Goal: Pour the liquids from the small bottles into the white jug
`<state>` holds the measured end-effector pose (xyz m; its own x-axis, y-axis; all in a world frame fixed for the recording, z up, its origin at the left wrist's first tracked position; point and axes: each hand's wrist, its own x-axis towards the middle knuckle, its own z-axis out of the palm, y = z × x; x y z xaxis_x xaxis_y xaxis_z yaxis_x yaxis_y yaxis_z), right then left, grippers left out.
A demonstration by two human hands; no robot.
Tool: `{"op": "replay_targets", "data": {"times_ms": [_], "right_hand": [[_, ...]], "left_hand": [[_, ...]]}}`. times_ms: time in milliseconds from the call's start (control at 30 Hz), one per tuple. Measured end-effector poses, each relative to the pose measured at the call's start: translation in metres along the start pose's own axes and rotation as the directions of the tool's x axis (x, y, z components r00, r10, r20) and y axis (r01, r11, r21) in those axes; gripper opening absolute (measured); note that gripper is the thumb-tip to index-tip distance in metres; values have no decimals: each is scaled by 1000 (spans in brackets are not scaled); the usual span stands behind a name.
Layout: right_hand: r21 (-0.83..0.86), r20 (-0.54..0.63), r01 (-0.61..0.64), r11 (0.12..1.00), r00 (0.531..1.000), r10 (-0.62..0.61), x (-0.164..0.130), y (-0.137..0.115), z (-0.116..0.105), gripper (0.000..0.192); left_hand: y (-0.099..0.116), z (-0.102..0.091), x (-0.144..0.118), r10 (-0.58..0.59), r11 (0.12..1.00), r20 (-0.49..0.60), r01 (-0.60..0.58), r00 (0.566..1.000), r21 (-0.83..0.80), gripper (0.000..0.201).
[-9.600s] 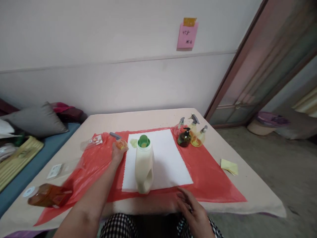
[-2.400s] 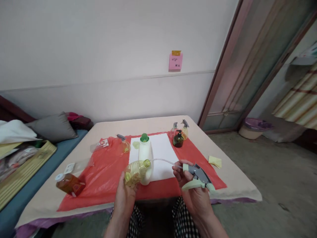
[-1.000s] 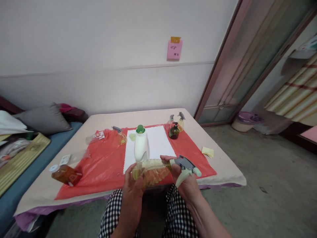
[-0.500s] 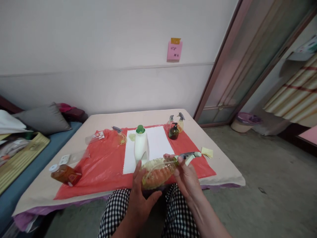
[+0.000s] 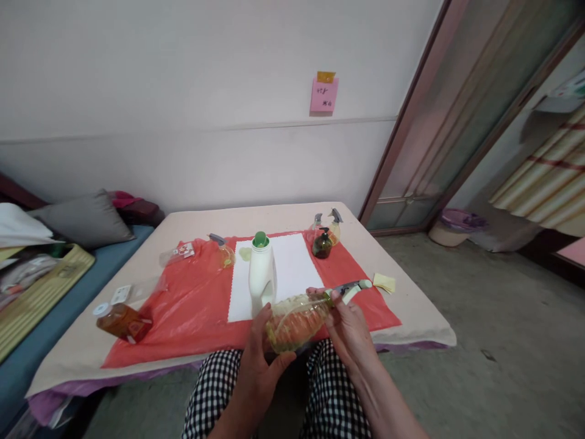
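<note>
Table (image 5: 411, 317), white jug (image 5: 262, 277) (upright), red sheet (image 5: 192, 305)

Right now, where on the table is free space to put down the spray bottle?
Bare: the white sheet right of the white jug, and the red plastic between jug and brown bottle. Crowded: the small bottles at the far right.

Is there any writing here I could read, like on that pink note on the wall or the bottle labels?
Pink note on the wall: handwritten marks, too small to read.
Brown bottle: label too blurred to read.
Packet on the red sheet: print too small to read.
Spray bottle in both hands: no text visible.
</note>
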<state>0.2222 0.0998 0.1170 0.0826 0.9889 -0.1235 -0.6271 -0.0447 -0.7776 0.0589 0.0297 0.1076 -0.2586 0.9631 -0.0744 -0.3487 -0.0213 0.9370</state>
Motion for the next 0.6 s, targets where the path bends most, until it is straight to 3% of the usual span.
{"op": "replay_targets", "data": {"times_ms": [133, 267, 333, 467, 600], "right_hand": [[-11, -1, -12, 1000, 1000, 12, -1, -1, 1, 38], [-31, -25, 4, 1000, 1000, -5, -2, 0, 1, 40], [-39, -23, 3, 999, 1000, -3, -2, 0, 1, 40], [-62, -50, -5, 998, 999, 2, 0, 2, -1, 41], [-83, -70, -22, 996, 997, 16, 1, 3, -1, 44]], "left_hand": [[0, -5, -1, 86, 990, -9, -84, 996, 115, 64], [6, -5, -1, 12, 1000, 91, -12, 996, -3, 58], [7, -4, 1, -15, 998, 60, 19, 998, -63, 56], [3, -5, 6, -63, 987, 56, 70, 996, -145, 85], [-6, -13, 11, -115, 983, 241, 145, 964, -110, 101]]}}
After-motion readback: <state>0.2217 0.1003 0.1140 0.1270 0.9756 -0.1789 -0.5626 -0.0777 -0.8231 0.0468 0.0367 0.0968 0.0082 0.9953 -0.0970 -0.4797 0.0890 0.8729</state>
